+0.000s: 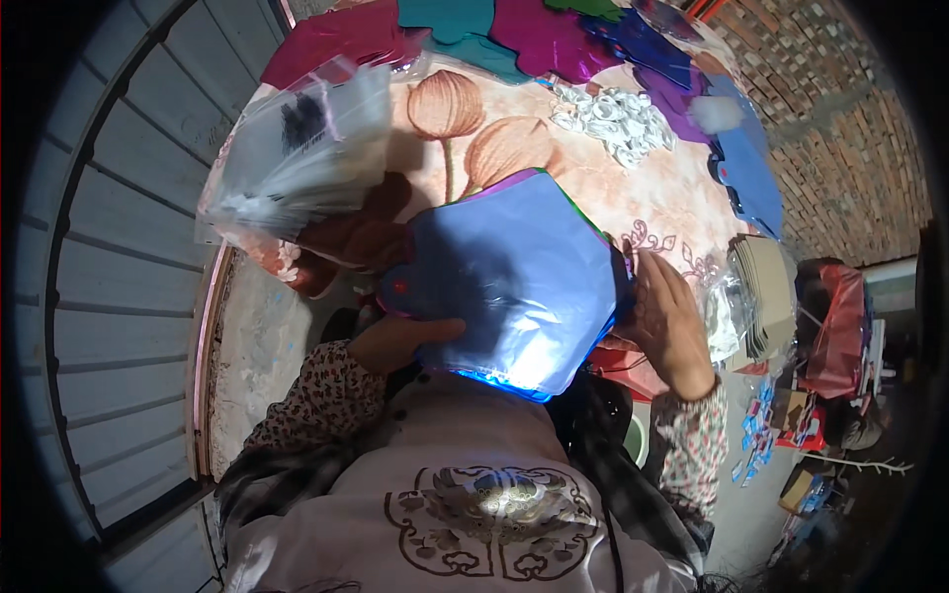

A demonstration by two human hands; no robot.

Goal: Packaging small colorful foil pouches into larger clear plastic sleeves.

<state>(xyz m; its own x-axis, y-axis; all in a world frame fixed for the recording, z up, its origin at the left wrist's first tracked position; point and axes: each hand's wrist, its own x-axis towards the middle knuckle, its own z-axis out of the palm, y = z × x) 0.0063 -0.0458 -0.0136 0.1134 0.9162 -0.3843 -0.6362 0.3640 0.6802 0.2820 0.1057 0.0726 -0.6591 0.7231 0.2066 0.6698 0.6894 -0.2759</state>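
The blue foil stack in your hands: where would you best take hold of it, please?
Probably by its two side edges. The blue foil stack is thin, flat and tilted up off the table, so the left hand pinches the lower left edge while the right hand steadies the right edge.

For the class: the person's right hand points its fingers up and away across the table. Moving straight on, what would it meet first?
Probably the white loops beyond the right hand; depth is unclear.

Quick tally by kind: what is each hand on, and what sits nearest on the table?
Stack of shiny blue foil-like sheets, held by left hand and right hand: 1
Clear plastic bag: 1
Pile of small white pieces: 1
Stack of tan cards: 1
Total: 4
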